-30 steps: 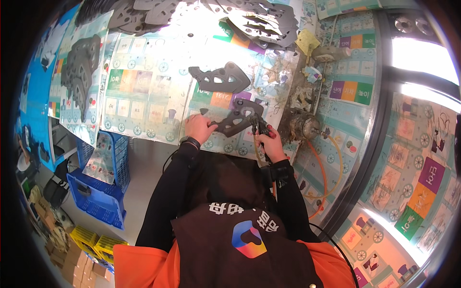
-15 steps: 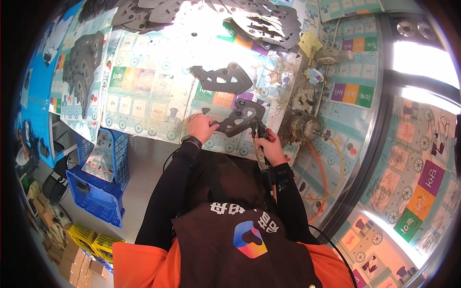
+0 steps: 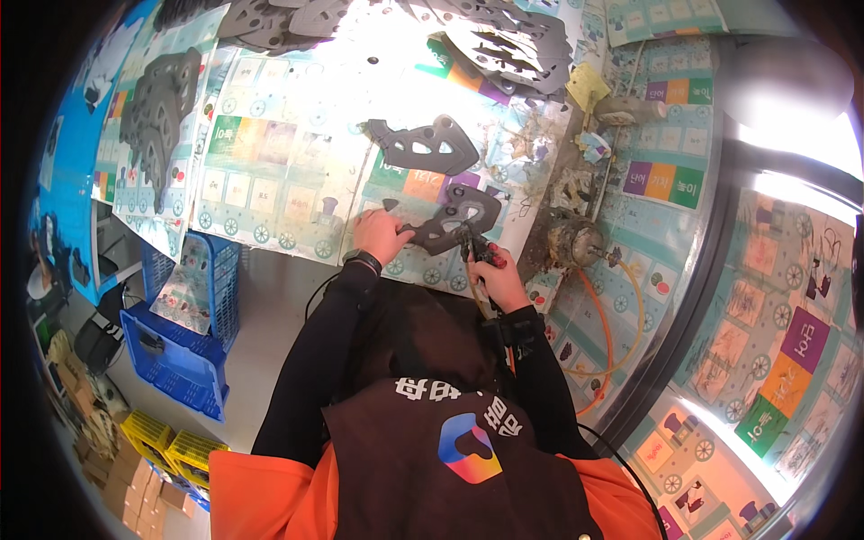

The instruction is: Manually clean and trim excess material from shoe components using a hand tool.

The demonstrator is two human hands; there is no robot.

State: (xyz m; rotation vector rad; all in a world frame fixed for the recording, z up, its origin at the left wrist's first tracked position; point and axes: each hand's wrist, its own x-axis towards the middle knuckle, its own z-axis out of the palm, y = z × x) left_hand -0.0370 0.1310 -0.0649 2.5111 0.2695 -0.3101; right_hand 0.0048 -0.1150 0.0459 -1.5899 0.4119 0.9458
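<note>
My left hand (image 3: 382,235) pinches the left end of a dark grey moulded plastic part (image 3: 484,209), which has large cut-out holes and lies near the table's front edge. My right hand (image 3: 500,281) grips a black-and-red hand tool (image 3: 487,255) with a thin hose running down from it. The tool's front end is at the lower right edge of the part; its exact contact is too small to make out. A similar grey part (image 3: 432,148) lies just beyond. A small dark piece (image 3: 390,204) sits beside my left fingers.
More grey parts are piled along the far edge (image 3: 279,25) and at the left (image 3: 159,117). To the right stand a dirty metal cylinder (image 3: 580,241) with orange and yellow hoses, and a yellow piece (image 3: 587,85). A blue crate (image 3: 175,364) is below the table at left.
My right hand and the tool have shifted slightly left and down along the part's edge. My left hand keeps its hold on the part. A blurred round shape now appears at the upper right.
</note>
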